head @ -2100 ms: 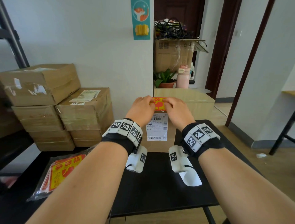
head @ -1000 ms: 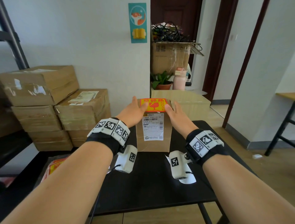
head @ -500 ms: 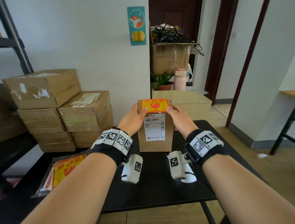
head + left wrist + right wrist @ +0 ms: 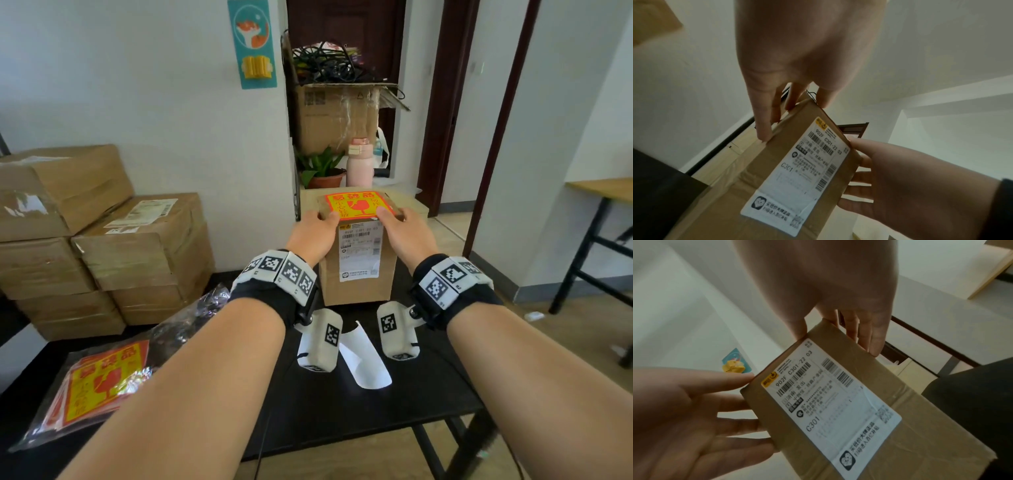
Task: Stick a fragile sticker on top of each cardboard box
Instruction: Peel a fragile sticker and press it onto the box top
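A tall cardboard box (image 4: 356, 291) with a white shipping label stands on the black table (image 4: 359, 411). A red and yellow fragile sticker (image 4: 356, 205) lies flat on its top. My left hand (image 4: 318, 222) is at the box's upper left edge and my right hand (image 4: 397, 222) at its upper right edge. Each thumb rests on the sticker's near corner. In the left wrist view my left hand (image 4: 793, 104) lays straight fingers down the box (image 4: 760, 170) side. The right wrist view shows my right hand (image 4: 838, 324) doing the same on the box (image 4: 890, 381).
A clear bag of fragile stickers (image 4: 99, 380) lies at the table's front left. A white backing paper (image 4: 363, 363) lies between my wrists. Stacked cardboard boxes (image 4: 144, 246) stand at the left against the wall. A low wooden cabinet (image 4: 414, 205) is right behind the box.
Two seconds ago both hands held the sticker over the box top. It now lies stuck down, and my hands have slid out to the box's sides with thumbs on top.
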{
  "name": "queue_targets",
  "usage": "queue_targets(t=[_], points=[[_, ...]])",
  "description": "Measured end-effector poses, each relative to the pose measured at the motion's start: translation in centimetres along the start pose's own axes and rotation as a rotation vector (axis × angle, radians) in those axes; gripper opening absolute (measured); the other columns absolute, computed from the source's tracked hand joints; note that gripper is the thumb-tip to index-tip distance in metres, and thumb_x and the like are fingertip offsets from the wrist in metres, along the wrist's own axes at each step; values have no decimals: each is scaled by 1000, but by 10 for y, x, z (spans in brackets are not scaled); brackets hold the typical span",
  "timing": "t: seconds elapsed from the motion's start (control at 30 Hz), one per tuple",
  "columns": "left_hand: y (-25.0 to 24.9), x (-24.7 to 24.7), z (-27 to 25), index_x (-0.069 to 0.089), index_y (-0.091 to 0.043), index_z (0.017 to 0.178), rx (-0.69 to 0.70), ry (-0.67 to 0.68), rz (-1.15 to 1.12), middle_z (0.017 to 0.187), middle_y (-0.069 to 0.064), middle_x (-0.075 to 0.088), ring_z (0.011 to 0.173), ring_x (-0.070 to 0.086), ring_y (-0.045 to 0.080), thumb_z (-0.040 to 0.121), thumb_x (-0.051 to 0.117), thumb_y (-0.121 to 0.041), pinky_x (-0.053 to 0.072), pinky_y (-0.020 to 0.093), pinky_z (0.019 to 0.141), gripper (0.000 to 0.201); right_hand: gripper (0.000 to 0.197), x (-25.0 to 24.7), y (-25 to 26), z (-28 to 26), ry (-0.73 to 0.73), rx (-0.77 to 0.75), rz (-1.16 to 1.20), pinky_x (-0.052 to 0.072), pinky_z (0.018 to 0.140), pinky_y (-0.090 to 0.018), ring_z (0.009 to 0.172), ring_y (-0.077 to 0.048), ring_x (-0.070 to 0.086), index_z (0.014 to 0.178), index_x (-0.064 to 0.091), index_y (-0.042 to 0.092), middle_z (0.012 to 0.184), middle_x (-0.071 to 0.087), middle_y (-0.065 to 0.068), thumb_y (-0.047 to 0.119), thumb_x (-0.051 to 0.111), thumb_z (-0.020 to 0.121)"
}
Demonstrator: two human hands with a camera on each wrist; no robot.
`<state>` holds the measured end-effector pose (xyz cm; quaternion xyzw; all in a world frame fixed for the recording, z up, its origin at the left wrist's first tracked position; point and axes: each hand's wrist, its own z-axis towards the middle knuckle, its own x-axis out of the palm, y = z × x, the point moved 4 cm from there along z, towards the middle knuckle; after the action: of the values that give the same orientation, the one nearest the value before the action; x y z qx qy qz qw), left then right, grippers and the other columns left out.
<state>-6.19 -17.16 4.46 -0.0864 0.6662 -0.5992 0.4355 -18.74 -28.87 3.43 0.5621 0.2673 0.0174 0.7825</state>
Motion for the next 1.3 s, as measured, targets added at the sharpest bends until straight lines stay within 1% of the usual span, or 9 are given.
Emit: queue_targets(t=[0.1, 0.2, 0.37, 0.53, 0.73, 0.9, 1.07, 1.2, 1.3], points=[[-17, 27, 5, 57, -13, 116, 33, 37, 33, 108, 9, 68, 97, 66, 26, 97, 35, -48, 55, 45, 89, 45, 42, -21, -16, 16, -59, 44, 3, 46, 86, -37, 99, -20, 57, 124, 52, 15, 108, 61, 0, 47, 46, 98], [-30, 52, 12, 55, -13, 124, 50, 60, 79, 118, 10, 65, 107, 61, 29, 100, 32, -45, 50, 44, 96, 46, 53, -34, -29, 32, -106, 86, 26, 50, 92, -45, 103, -24, 62, 129, 50, 12, 112, 65, -2, 51, 48, 93], [-37, 85, 33, 51, -16, 128, 85, 72, 78, 121, 7, 63, 107, 61, 26, 100, 37, -41, 48, 39, 95, 40, 48, -44, -45, 51, -145, 107, 60, 53, 86, -41, 102, -25, 65, 129, 51, 10, 113, 67, -6, 43, 50, 95], [-36, 100, 53, 39, -13, 139, 23, 76, 14, 132, 4, 57, 116, 58, 24, 100, 43, -34, 41, 31, 86, 44, 44, -49, -51, 66, -99, 127, 35, 46, 84, -35, 109, -21, 58, 136, 41, 13, 118, 60, -2, 33, 50, 98], [-36, 106, 61, 38, -14, 138, 26, 86, -6, 132, 4, 56, 116, 58, 22, 101, 44, -32, 39, 29, 82, 42, 52, -47, -53, 75, -114, 119, 22, 48, 90, -37, 116, -26, 58, 143, 32, 12, 130, 58, -8, 27, 52, 98], [-41, 97, 53, 39, -15, 138, 96, 74, 45, 135, 4, 55, 122, 55, 23, 101, 42, -30, 37, 29, 88, 39, 61, -48, -44, 67, -169, 58, 44, 47, 84, -33, 118, -26, 57, 146, 28, 15, 136, 50, -9, 20, 58, 94], [-47, 66, 37, 36, -9, 141, 143, -8, 124, 139, 12, 50, 127, 49, 31, 102, 38, -28, 38, 36, 99, 43, 53, -51, -9, 47, -219, -71, -27, 43, 92, -30, 124, -23, 48, 144, 37, 16, 141, 44, -8, 19, 55, 94], [-46, 30, 21, 31, -7, 147, 156, -89, 166, 144, 16, 46, 131, 45, 32, 102, 37, -23, 36, 36, 103, 48, 54, -39, 24, 24, -183, -150, -61, 44, 100, -36, 122, -23, 51, 144, 40, 20, 139, 48, -6, 24, 52, 92], [-36, -2, 8, 27, -9, 150, 137, -155, 147, 148, 15, 42, 130, 46, 31, 102, 39, -23, 37, 38, 107, 51, 44, -20, 46, 5, -104, -205, -34, 41, 82, -27, 103, -15, 53, 138, 47, 18, 124, 57, -2, 22, 51, 94]])
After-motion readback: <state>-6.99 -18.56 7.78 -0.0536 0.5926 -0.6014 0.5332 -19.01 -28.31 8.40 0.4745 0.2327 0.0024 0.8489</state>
